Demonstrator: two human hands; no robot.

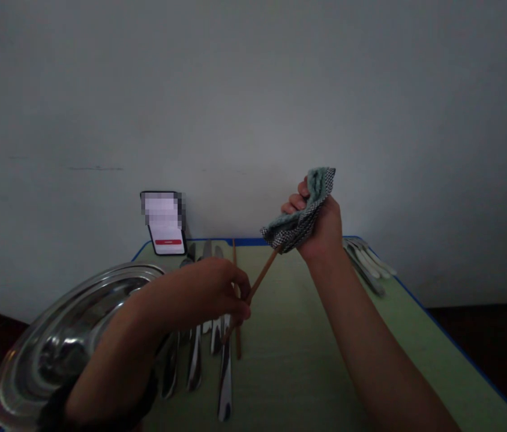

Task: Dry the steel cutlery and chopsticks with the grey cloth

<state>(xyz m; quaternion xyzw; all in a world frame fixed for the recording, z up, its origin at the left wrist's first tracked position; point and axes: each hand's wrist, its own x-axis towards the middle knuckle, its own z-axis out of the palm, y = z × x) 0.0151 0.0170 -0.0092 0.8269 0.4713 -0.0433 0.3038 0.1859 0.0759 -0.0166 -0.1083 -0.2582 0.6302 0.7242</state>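
Between thumb and fingers, my left hand (230, 294) pinches a slim brown chopstick (263, 276) that slants up to the right. The chopstick's upper end disappears into a folded cloth (300, 219), green with a black-and-white checked side. My right hand (323, 225) is closed around that cloth, raised above the far edge of the table. Below my left hand, a second chopstick (237, 342) lies on the table beside a row of several metal knives and other cutlery (225, 384), partly hidden by my forearm.
A large shiny metal basin (23, 360) stands at the left. Behind it a phone (170, 231) leans upright against the wall. Several pieces of cutlery, some with white handles (372, 264), lie at the far right of the green, blue-edged table (289, 360).
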